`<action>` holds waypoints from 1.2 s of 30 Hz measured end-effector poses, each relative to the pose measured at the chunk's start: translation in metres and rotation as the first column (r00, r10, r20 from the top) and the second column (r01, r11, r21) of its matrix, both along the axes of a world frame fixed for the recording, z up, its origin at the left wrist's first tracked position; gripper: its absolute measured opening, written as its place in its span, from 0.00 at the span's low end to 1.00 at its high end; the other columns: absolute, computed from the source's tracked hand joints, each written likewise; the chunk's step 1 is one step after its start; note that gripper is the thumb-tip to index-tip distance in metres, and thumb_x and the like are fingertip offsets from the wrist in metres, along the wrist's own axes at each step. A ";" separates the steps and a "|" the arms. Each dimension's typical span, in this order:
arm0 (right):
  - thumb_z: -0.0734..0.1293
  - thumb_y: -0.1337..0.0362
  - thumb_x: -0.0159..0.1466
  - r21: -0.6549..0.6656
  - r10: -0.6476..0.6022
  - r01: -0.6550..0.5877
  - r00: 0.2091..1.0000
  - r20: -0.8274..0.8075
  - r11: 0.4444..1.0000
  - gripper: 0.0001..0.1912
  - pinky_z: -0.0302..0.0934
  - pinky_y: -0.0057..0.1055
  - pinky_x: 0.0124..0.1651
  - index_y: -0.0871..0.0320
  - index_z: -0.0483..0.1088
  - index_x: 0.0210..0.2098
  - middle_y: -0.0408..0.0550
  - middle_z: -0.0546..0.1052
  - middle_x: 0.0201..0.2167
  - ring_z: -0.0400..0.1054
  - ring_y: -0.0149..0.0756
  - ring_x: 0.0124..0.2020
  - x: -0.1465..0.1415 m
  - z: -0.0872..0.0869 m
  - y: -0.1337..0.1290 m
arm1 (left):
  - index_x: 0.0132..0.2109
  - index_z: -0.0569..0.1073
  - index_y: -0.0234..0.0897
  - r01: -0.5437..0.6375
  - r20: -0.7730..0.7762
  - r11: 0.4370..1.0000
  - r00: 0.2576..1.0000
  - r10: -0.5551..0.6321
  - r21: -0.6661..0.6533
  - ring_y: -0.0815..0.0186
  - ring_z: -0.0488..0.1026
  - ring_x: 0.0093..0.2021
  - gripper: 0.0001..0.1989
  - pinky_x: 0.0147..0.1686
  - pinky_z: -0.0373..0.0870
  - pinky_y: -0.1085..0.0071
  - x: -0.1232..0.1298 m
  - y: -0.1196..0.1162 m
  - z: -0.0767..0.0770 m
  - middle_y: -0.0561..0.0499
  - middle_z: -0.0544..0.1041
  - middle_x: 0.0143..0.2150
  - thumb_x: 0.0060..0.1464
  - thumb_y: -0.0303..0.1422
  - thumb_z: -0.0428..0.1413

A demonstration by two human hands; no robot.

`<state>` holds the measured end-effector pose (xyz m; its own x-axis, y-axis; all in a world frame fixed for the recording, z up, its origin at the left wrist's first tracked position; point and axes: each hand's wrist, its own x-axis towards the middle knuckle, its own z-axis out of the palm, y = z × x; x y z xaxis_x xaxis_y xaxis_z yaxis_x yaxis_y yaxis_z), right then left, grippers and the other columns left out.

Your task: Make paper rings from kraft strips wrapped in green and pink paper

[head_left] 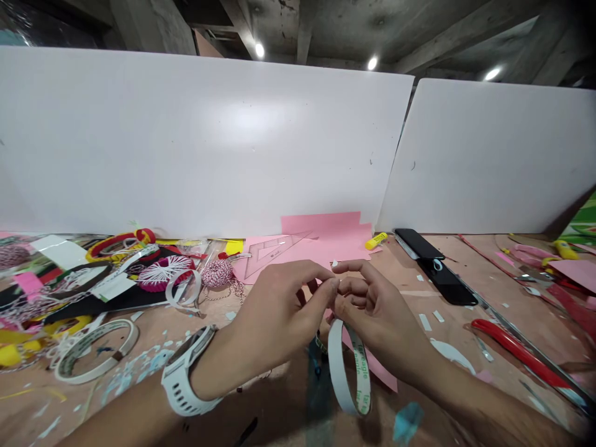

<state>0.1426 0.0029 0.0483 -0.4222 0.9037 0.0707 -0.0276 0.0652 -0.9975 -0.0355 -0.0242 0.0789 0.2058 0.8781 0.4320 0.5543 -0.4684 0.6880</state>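
My left hand (291, 304), with a white watch (189, 375) at its wrist, is closed in a pinch. Its thumb and fingertips meet the fingertips of my right hand (372, 304) above the table; whatever is pinched there is too small to make out. From my right hand's curled fingers hangs a thin roll of white double-sided tape (339, 366), with green lettering inside its ring. A piece of pink paper (382, 372) lies behind the roll, partly covered by it. Beyond my hands lies a clear set square (274, 251) on pink sheets (326, 236).
Left are another tape roll (130, 338), a ball of pink-white twine (218, 273) and piled yarn crafts. To the right lie a black phone (449, 282), a red-handled cutting tool (516, 354) and paper scraps. White boards (209, 149) stand along the back edge.
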 end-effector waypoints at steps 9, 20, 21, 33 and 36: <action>0.76 0.62 0.60 -0.118 0.029 -0.032 0.999 -0.027 0.992 0.23 0.65 0.29 0.33 0.50 0.62 0.49 0.39 0.74 0.35 0.69 0.31 0.30 -0.002 0.007 0.001 | 0.42 0.78 0.36 -0.001 -0.179 0.988 0.983 0.029 0.156 0.65 0.72 0.35 0.11 0.34 0.67 0.70 -0.001 0.005 -0.013 0.49 0.79 0.37 0.68 0.33 0.52; 0.71 0.69 0.61 -0.116 0.065 -0.068 0.998 -0.025 0.991 0.14 0.60 0.28 0.32 0.53 0.64 0.43 0.39 0.75 0.35 0.69 0.29 0.30 0.001 0.005 0.001 | 0.43 0.77 0.37 -0.018 -0.173 0.986 0.984 0.047 0.166 0.66 0.73 0.36 0.10 0.35 0.66 0.71 -0.003 0.009 -0.015 0.51 0.80 0.38 0.69 0.33 0.52; 0.72 0.68 0.62 -0.111 0.065 -0.067 0.998 -0.023 0.992 0.15 0.61 0.29 0.34 0.53 0.64 0.44 0.39 0.75 0.36 0.69 0.29 0.30 0.001 0.005 0.000 | 0.43 0.77 0.37 -0.024 -0.172 0.985 0.984 0.054 0.173 0.66 0.73 0.36 0.09 0.35 0.66 0.70 -0.003 0.009 -0.014 0.51 0.80 0.38 0.69 0.33 0.52; 0.76 0.57 0.63 -0.075 0.117 -0.124 0.989 -0.095 0.989 0.29 0.65 0.38 0.44 0.48 0.60 0.58 0.41 0.78 0.36 0.74 0.40 0.40 -0.006 -0.001 -0.005 | 0.40 0.79 0.38 -0.081 -0.070 0.981 0.993 0.094 0.175 0.69 0.73 0.31 0.08 0.32 0.67 0.73 -0.010 0.001 0.008 0.54 0.81 0.34 0.66 0.32 0.56; 0.74 0.53 0.65 -0.077 0.091 -0.097 0.993 -0.081 0.992 0.28 0.65 0.39 0.46 0.48 0.60 0.59 0.41 0.79 0.35 0.75 0.41 0.40 -0.005 0.000 -0.007 | 0.39 0.79 0.38 -0.070 0.007 0.993 0.998 0.069 0.093 0.69 0.75 0.33 0.09 0.31 0.68 0.75 -0.011 0.000 0.012 0.54 0.82 0.34 0.67 0.34 0.55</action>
<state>0.1375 -0.0045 0.0482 -0.5016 0.8644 0.0354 -0.1073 -0.0216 -0.9940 -0.0463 -0.0239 0.0908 0.1442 0.8460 0.5134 0.5854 -0.4912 0.6450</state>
